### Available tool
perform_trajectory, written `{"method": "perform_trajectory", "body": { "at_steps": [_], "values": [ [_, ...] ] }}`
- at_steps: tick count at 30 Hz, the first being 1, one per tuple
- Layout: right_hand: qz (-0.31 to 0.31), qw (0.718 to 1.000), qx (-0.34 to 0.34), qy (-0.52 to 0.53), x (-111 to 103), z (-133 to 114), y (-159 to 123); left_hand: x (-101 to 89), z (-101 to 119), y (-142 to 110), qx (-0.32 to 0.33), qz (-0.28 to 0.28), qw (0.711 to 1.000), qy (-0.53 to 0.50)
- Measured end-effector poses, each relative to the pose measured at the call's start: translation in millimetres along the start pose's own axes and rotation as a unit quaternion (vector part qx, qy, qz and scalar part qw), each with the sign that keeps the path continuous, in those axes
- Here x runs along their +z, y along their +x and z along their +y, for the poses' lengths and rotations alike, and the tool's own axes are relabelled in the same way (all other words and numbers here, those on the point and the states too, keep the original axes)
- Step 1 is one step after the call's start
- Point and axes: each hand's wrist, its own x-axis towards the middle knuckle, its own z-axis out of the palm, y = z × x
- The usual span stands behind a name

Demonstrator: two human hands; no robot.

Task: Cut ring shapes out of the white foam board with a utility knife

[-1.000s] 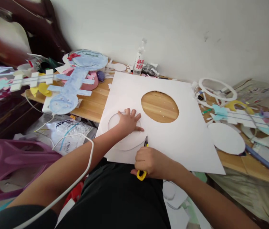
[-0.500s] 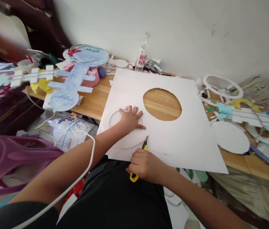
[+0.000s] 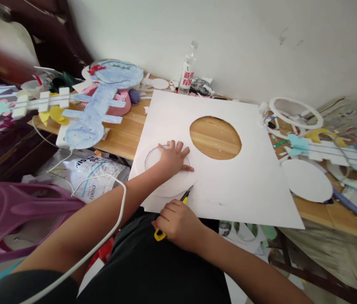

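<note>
A large white board (image 3: 242,185) lies on the wooden table (image 3: 123,137), with a round hole (image 3: 215,138) cut through it. My left hand (image 3: 172,157) lies flat, fingers spread, on a white disc (image 3: 169,171) that rests on the board's near left part. My right hand (image 3: 178,223) is closed around a yellow utility knife (image 3: 172,215). Its blade tip touches the board at the disc's lower right edge.
A blue paper figure (image 3: 98,112) and white-and-yellow cutouts lie at the table's left. A plastic bottle (image 3: 187,75) stands by the wall. A loose white disc (image 3: 306,180), a white ring (image 3: 294,113) and coloured scraps clutter the right. A pink chair (image 3: 17,211) stands at my left.
My right hand has drawn the knife down and to the left along the disc's lower edge. My left hand has stayed pressed on the disc.
</note>
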Motion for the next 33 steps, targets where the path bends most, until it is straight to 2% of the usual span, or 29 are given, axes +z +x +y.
{"method": "perform_trajectory", "body": {
  "at_steps": [8, 17, 19, 22, 24, 26, 30, 33],
  "values": [
    [-0.025, 0.999, 0.019, -0.015, 9, -18, 10, -1.3, 0, 0, -0.001, -0.006, 1.000, -0.001],
    [0.006, 0.996, 0.086, 0.002, 21, -38, 34, -0.1, 0, -1, 0.001, -0.002, 1.000, 0.003],
    [-0.018, 0.995, 0.094, 0.005, 22, -43, 39, -0.1, 0, 0, 0.001, -0.004, 1.000, 0.003],
    [-0.088, 0.991, 0.101, 0.009, 21, -48, 44, -0.7, 0, 1, -0.001, -0.011, 1.000, 0.001],
    [-0.142, 0.986, 0.083, 0.019, 18, -45, 45, -1.4, 0, 1, -0.001, -0.016, 1.000, 0.000],
    [-0.177, 0.983, 0.028, 0.036, 13, -37, 45, -2.5, -1, 2, 0.002, -0.019, 1.000, -0.001],
    [-0.207, 0.972, -0.084, 0.066, -1, -19, 47, -5.0, -2, 1, 0.009, -0.023, 1.000, -0.002],
    [-0.238, 0.963, -0.107, 0.069, -15, -13, 48, -6.2, -3, 1, 0.011, -0.026, 1.000, 0.000]
  ]
}}
